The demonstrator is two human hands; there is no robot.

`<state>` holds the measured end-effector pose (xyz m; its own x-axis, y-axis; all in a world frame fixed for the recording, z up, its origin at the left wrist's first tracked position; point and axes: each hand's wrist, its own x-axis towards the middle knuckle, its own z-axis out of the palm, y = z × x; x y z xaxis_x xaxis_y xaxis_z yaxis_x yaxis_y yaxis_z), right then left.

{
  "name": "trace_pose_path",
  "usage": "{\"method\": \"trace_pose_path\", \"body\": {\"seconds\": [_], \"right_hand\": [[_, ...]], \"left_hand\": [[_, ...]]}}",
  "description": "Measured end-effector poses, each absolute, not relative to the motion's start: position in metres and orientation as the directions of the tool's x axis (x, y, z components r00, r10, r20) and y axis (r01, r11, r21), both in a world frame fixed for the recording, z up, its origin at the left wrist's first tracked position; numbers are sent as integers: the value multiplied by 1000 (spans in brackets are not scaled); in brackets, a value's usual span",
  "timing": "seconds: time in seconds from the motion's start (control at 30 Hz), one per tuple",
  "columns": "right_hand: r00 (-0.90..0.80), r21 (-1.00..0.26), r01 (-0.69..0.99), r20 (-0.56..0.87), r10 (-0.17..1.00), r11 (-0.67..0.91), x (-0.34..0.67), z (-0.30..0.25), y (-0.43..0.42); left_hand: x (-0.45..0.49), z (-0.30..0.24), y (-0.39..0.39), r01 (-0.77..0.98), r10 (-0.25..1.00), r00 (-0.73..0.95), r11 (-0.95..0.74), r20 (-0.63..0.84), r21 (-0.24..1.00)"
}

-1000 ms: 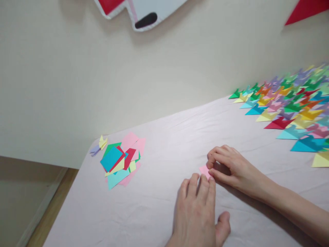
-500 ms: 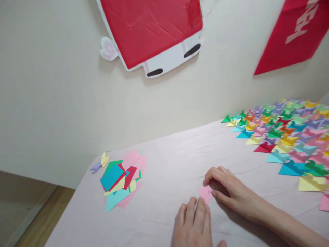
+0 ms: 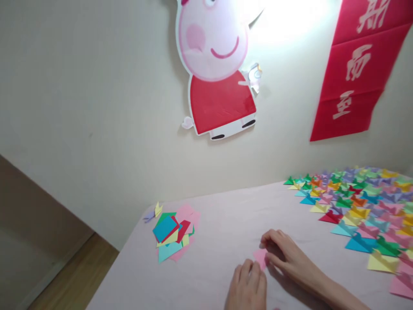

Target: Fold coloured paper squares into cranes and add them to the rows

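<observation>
A small pink paper piece (image 3: 260, 257) lies flat (partly hidden) on the tablecloth between fingertips.

The room is bright and the light is soft. A white glare washes out the wall (image 3: 284, 21) near the top. The red banner (image 3: 351, 73) looks a little smeared. The right hand (image 3: 285, 256) lays a faint grey shadow on the worktop (image 3: 226, 215). The far folded papers (image 3: 361, 202) look fuzzy. The low left corner is dim.

pink paper (image 3: 260, 257), pale pink tablecloth (image 3: 226, 232), multicoloured folded shapes (image 3: 358, 206)
</observation>
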<state>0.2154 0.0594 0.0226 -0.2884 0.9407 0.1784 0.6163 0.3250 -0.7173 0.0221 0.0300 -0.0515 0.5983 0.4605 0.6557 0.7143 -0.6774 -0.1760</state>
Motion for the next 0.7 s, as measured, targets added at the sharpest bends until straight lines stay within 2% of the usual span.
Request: {"method": "trace_pose_path", "body": {"seconds": [0.1,0.2,0.3,0.37,0.43,0.6,0.7], "right_hand": [[-279,-682,638,228,933,358,213,20,57],[-211,-747,578,254,944,330,218,17,62],[-95,-801,531,266,959,275,225,20,67],[-82,-789,551,273,958,272,228,27,65],[-137,-743,598,275,952,301,228,34,62],[-265,-590,736,197,944,330,218,44,51],[-274,-532,786,156,949,315,210,45,47]], "left_hand": [[23,-54,29,722,542,637,-669,549,-177],[26,-47,28,726,599,638,-677,484,-119],[28,-19,27,748,729,594,-656,340,99],[28,7,26,768,802,518,-589,297,251],[27,28,29,740,805,490,-587,334,328],[23,40,45,582,718,614,-692,328,426],[23,33,49,596,728,611,-682,311,424]]}}
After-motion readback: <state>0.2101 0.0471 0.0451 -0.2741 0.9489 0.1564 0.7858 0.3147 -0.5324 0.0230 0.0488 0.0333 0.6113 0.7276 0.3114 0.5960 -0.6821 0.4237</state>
